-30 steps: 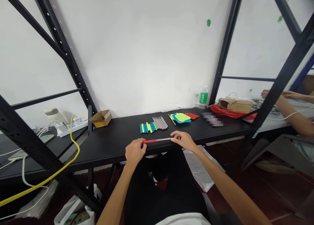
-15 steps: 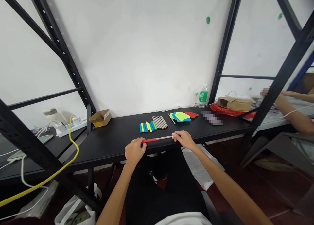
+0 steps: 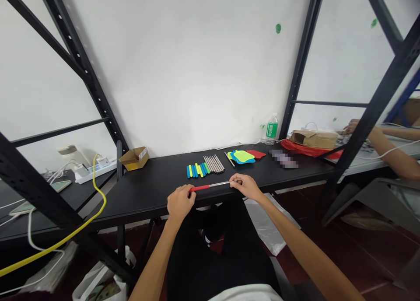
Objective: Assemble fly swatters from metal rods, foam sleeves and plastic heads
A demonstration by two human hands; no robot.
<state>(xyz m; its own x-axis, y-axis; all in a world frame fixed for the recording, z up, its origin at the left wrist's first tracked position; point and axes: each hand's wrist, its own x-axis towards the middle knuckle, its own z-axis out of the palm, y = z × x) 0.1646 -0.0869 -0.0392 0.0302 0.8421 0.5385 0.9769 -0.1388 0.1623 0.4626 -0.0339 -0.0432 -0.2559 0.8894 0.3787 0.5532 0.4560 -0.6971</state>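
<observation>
A thin metal rod with a red handle (image 3: 201, 187) is stretched level between my two hands, above the front edge of the black table. My left hand (image 3: 180, 203) is closed round the red end. The thumb and fingers of my right hand (image 3: 243, 186) pinch the tip of the bare metal rod (image 3: 220, 183). Just beyond the rod lies a row of blue, yellow and green handles (image 3: 197, 169). Beside them several metal rods (image 3: 214, 163) lie side by side. Flat yellow and blue plastic pieces (image 3: 243, 156) are stacked to the right, next to a red flat piece (image 3: 257, 154).
A small open cardboard box (image 3: 134, 159) sits at the table's left end. A water bottle (image 3: 271, 129) stands at the back right, near a brown carton (image 3: 313, 139) on red plastic. A yellow cable (image 3: 98, 191) hangs at left. Another person's arm (image 3: 390, 150) shows at far right.
Almost nothing differs. My right hand's fingers have shifted slightly at the rod's tip; my left hand keeps its place on the red handle.
</observation>
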